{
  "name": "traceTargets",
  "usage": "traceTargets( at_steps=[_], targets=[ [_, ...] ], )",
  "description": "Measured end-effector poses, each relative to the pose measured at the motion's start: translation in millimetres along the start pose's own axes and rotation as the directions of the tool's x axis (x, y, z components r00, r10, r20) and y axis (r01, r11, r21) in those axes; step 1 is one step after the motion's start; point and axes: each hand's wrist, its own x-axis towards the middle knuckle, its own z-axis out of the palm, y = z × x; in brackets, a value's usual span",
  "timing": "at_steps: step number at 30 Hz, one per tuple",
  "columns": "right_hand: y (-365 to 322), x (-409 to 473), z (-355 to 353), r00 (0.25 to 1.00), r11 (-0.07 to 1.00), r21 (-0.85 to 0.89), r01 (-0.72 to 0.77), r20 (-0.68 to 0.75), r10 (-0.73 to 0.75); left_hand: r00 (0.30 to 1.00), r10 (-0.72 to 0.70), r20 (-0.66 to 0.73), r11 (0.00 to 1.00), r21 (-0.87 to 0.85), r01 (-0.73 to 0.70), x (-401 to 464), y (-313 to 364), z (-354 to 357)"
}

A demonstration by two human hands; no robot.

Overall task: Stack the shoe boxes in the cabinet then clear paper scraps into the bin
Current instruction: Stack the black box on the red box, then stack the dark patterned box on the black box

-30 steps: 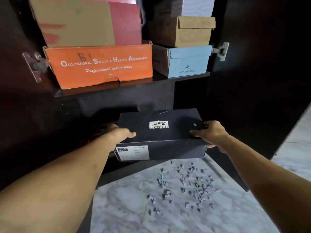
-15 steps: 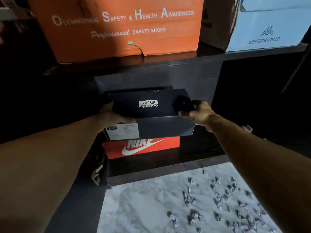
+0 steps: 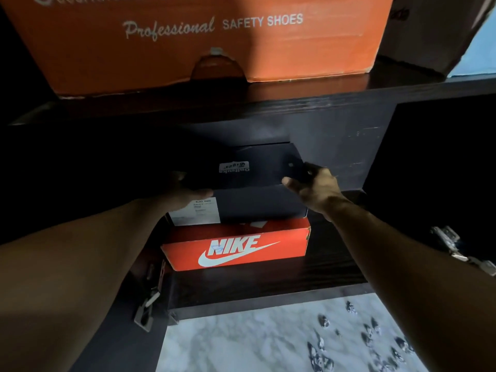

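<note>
Black shoe box (image 3: 257, 183) w/ white label sits on orange Nike box (image 3: 236, 248), both hands' fingers (image 3: 291, 182) gripping its ends.

the orange box (image 3: 209, 41) is cut off at the top; the left hand (image 3: 188, 196) fingers vanish in shadow behind the black box (image 3: 257, 178).
</note>
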Motion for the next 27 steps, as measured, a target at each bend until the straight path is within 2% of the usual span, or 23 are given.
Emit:
traceTargets(
  at_steps=[5, 8, 11, 14, 16, 18, 20, 23, 27],
  targets=[
    [-1, 0, 3, 1.000, 0.997, -0.069, -0.017, -0.018, 0.016, 1.000, -0.005, -0.029, 0.999, 0.032, 0.006, -3, 5, 6],
    [-7, -4, 3, 0.998, 0.986, -0.161, -0.041, 0.037, 0.048, 0.996, 0.002, -0.085, 0.993, 0.121, 0.008, -13, 12, 16],
    [-13, -15, -1, 0.994, 0.978, -0.189, -0.085, 0.045, 0.095, 0.978, 0.037, -0.207, 0.958, 0.287, 0.025, -33, 21, 24],
    [-12, -41, -12, 0.995, 0.978, -0.182, -0.097, 0.015, 0.102, 0.970, 0.132, -0.205, 0.851, 0.525, -0.005, -58, 22, 29],
    [-9, -64, -24, 0.997, 0.980, -0.190, -0.057, 0.033, 0.064, 0.958, 0.237, -0.162, 0.805, 0.585, -0.100, -79, 24, 32],
    [-8, -93, -42, 0.995, 0.977, -0.210, -0.032, 0.081, 0.050, 0.956, 0.275, -0.102, 0.850, 0.491, -0.192, -106, 31, 34],
    [-7, -125, -60, 0.987, 0.974, -0.224, -0.013, 0.151, 0.048, 0.976, 0.214, 0.030, 0.894, 0.398, -0.208, -141, 41, 34],
    [-6, -185, -87, 0.972, 0.973, -0.231, -0.024, 0.222, 0.077, 0.967, 0.100, 0.232, 0.898, 0.398, -0.189, -204, 54, 32],
    [-14, -280, -121, 0.951, 0.956, -0.290, -0.047, 0.279, 0.131, 0.937, 0.039, 0.347, 0.907, 0.381, -0.179, -303, 55, 28]
  ],
)
